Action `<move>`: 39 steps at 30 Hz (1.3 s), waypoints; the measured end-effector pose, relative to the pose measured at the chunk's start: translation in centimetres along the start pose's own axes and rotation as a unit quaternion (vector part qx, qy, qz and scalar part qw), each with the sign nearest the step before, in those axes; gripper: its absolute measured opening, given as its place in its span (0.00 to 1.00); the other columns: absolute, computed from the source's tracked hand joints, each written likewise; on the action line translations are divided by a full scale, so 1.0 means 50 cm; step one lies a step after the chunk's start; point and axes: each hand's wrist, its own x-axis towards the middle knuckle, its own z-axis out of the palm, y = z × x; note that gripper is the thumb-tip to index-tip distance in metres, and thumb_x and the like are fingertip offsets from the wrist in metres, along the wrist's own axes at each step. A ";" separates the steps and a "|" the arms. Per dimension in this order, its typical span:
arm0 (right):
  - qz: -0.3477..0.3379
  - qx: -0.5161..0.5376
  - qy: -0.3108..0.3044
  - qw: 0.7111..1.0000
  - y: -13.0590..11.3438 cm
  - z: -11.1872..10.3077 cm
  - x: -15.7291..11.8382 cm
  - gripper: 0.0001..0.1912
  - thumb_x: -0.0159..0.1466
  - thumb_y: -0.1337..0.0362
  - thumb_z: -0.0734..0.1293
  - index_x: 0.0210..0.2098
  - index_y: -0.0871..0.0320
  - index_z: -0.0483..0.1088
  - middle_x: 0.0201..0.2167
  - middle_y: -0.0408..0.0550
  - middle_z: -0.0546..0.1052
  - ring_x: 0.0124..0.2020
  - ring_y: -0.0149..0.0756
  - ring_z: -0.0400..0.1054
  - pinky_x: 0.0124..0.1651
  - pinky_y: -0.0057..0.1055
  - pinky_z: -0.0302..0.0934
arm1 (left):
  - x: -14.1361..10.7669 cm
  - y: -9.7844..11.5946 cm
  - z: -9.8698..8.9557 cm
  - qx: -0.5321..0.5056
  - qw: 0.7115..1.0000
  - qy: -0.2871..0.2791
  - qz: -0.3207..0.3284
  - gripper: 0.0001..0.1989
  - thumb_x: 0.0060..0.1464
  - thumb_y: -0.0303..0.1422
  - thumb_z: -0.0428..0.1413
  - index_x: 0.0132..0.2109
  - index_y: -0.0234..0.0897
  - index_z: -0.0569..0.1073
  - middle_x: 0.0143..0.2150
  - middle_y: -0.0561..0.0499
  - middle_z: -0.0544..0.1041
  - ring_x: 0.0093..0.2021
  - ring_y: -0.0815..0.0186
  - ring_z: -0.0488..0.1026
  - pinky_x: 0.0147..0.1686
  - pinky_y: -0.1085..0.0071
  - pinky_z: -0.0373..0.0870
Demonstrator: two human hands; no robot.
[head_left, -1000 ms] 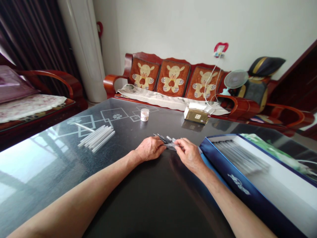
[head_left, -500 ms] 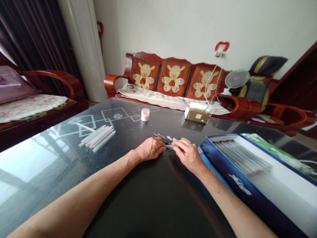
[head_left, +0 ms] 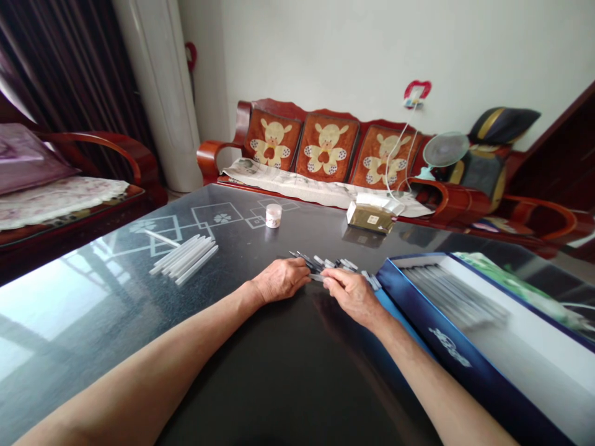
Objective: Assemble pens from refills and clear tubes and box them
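Tubes lie heaped between left hand and right-hand grip.

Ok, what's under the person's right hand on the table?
The right hand sits at the edge of a loose heap of thin grey sticks on the dark glass tabletop, one stick running under its fingers. What lies beneath the palm is hidden.

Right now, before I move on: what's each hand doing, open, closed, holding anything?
Left hand: palm down beside a pile of thin grey sticks; cannot tell if it holds anything.
Right hand: closed, holding a thin grey stick.
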 end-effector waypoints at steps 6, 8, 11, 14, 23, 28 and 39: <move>-0.043 -0.110 -0.001 0.993 -0.033 0.020 -0.006 0.07 0.65 0.65 0.62 0.41 0.56 0.72 0.37 0.50 0.78 0.37 0.37 0.72 0.41 0.31 0.63 | 0.000 0.005 0.001 0.018 1.000 -0.002 0.016 0.16 0.66 0.36 0.42 0.46 0.35 0.73 0.40 0.46 0.73 0.40 0.65 0.72 0.41 0.71 0.71; -0.038 -0.144 -0.009 0.989 -0.040 0.019 -0.007 0.07 0.66 0.66 0.62 0.39 0.57 0.71 0.35 0.49 0.77 0.36 0.37 0.72 0.40 0.31 0.63 | -0.001 0.006 0.000 0.029 0.999 0.028 0.024 0.16 0.65 0.36 0.45 0.53 0.35 0.70 0.45 0.43 0.73 0.44 0.62 0.72 0.45 0.66 0.71; -0.032 -0.181 0.014 0.983 -0.046 -0.011 0.002 0.08 0.66 0.66 0.61 0.37 0.56 0.73 0.35 0.49 0.75 0.36 0.35 0.71 0.40 0.30 0.63 | -0.004 0.002 -0.005 0.078 0.989 0.127 0.000 0.24 0.61 0.37 0.51 0.62 0.36 0.63 0.59 0.37 0.66 0.57 0.51 0.65 0.55 0.52 0.65; -0.024 -0.222 0.064 0.973 -0.047 -0.083 0.021 0.10 0.65 0.65 0.62 0.35 0.57 0.75 0.36 0.51 0.73 0.38 0.36 0.70 0.43 0.30 0.62 | -0.007 -0.008 -0.007 0.103 0.970 0.215 -0.054 0.27 0.60 0.32 0.50 0.65 0.36 0.58 0.64 0.35 0.61 0.63 0.48 0.60 0.58 0.49 0.62; 0.210 -0.450 0.094 0.863 0.105 -0.414 -0.052 0.13 0.60 0.63 0.63 0.38 0.57 0.79 0.34 0.52 0.78 0.35 0.41 0.71 0.38 0.32 0.60 | -0.010 -0.027 0.010 0.101 0.969 0.218 -0.054 0.22 0.59 0.28 0.47 0.60 0.37 0.63 0.57 0.38 0.67 0.53 0.54 0.68 0.53 0.55 0.68; 0.361 -0.459 -0.005 0.812 0.220 -0.442 -0.118 0.13 0.57 0.66 0.62 0.28 0.53 0.79 0.29 0.51 0.79 0.32 0.40 0.72 0.34 0.31 0.58 | -0.012 -0.029 0.015 0.105 0.971 0.209 -0.044 0.19 0.60 0.28 0.46 0.57 0.38 0.66 0.54 0.39 0.69 0.51 0.55 0.70 0.51 0.57 0.69; 0.404 -0.439 -0.037 0.801 0.232 -0.399 -0.111 0.14 0.59 0.64 0.61 0.32 0.56 0.79 0.34 0.55 0.79 0.35 0.42 0.72 0.37 0.33 0.60 | -0.013 -0.031 0.018 0.100 0.972 0.210 -0.042 0.17 0.60 0.27 0.46 0.55 0.37 0.68 0.52 0.41 0.71 0.48 0.58 0.71 0.50 0.61 0.71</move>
